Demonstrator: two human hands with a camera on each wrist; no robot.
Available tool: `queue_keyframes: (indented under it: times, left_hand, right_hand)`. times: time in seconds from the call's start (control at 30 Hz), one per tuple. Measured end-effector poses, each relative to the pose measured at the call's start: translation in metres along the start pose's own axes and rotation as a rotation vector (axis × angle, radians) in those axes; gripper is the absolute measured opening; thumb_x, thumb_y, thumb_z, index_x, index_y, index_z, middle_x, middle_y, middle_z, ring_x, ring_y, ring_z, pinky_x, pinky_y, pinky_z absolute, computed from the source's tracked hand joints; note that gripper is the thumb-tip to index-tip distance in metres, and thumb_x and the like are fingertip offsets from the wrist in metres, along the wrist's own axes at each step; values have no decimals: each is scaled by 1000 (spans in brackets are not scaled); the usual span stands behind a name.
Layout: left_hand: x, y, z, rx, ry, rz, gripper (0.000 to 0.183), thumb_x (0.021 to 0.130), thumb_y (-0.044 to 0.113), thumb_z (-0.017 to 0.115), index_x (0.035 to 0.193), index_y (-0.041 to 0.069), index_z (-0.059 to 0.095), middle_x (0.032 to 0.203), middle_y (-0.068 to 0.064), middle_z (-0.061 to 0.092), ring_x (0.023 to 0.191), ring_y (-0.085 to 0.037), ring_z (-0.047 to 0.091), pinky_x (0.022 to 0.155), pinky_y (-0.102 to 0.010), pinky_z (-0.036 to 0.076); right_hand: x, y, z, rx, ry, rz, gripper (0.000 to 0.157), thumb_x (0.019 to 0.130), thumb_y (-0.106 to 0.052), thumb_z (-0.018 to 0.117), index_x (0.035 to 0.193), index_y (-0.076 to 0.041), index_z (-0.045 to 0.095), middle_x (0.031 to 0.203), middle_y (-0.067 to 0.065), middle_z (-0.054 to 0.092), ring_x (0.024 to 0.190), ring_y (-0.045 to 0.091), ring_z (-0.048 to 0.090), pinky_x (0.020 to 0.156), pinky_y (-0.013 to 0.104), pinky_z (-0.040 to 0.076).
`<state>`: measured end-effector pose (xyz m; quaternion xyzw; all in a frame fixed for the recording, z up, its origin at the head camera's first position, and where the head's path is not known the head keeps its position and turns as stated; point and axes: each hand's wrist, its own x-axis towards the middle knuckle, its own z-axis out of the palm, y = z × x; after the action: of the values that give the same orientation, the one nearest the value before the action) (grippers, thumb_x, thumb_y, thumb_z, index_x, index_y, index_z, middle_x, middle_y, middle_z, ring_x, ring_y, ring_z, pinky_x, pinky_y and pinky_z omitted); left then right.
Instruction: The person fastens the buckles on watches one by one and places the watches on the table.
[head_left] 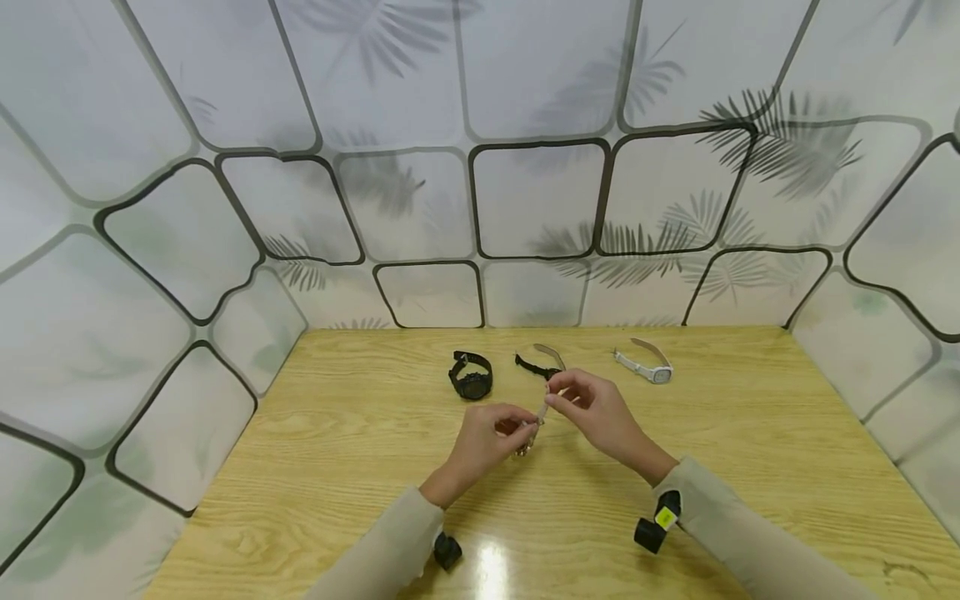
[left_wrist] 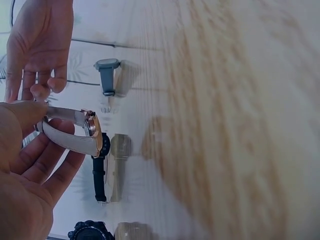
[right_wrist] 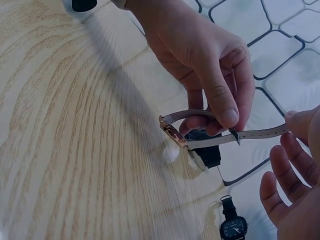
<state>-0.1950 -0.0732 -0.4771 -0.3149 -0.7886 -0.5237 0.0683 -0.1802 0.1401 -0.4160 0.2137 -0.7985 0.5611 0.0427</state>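
Between the two hands, raised above the table, is a wristwatch [right_wrist: 214,142] with a rose-gold case and a pale strap, bent into a loop. My left hand [head_left: 483,437] pinches the strap near its buckle [right_wrist: 234,134] between thumb and fingers. The strap's free end, with small holes, runs out past the buckle to my right hand [head_left: 600,412], whose thumb and forefinger pinch its tip in the right wrist view. The watch case [left_wrist: 92,129] hangs below the left fingers, its face turned away in the left wrist view.
On the wooden table [head_left: 360,450], behind the hands, lie a chunky black watch [head_left: 474,386], a slim black-strapped watch [head_left: 532,367] partly behind the right hand, and a white watch [head_left: 660,375] to the right. Patterned panels [head_left: 540,200] enclose the table's back and sides.
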Motion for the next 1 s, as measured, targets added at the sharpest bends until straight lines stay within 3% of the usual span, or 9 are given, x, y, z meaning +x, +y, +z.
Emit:
queue_keyframes:
  times: [0.23,0.33,0.47,0.7,0.83,1.0]
  left_hand:
    - [0,-2,0,-3,-16,33,11,96,5,73,103,1,79,90,-9,77,71,-16,75,64,-25,61]
    - [0,-2,1,12,14,60,10,95,5,74,103,0,79,91,-10,78,73,-16,75,65,-26,61]
    - [-1,-2,1,13,74,52,10,95,6,75,102,1,79,94,-9,78,77,-19,76,70,-27,61]
    - [-1,0,0,-82,67,-35,14,93,9,77,106,3,80,99,-10,78,84,-26,76,73,-33,62]
    - [-2,3,0,-102,68,-108,22,91,6,79,112,2,77,100,-11,78,85,-26,76,73,-30,62]
    - [-3,5,0,-91,117,-187,26,89,7,81,115,2,76,97,-9,78,86,-24,76,73,-26,60]
  right_hand:
    - [-1,0,2,9,-8,-12,12,99,-3,67,111,-2,68,106,18,70,90,41,67,70,29,56]
    - [1,13,4,5,-12,-1,12,99,-3,68,111,-3,68,107,16,69,92,45,67,70,29,56]
    - [4,34,7,-18,-13,3,12,99,-6,69,111,-8,69,107,11,69,91,36,68,70,30,57]
    - [4,41,10,-29,-24,-33,11,98,-21,73,107,-16,71,104,1,71,89,20,70,71,32,58]
    - [4,44,12,-29,-17,-31,13,99,-19,72,111,-14,70,104,1,71,90,23,70,71,31,57]
    - [3,45,15,-13,-19,-19,17,100,-11,69,117,-10,67,107,8,73,89,34,70,70,31,58]
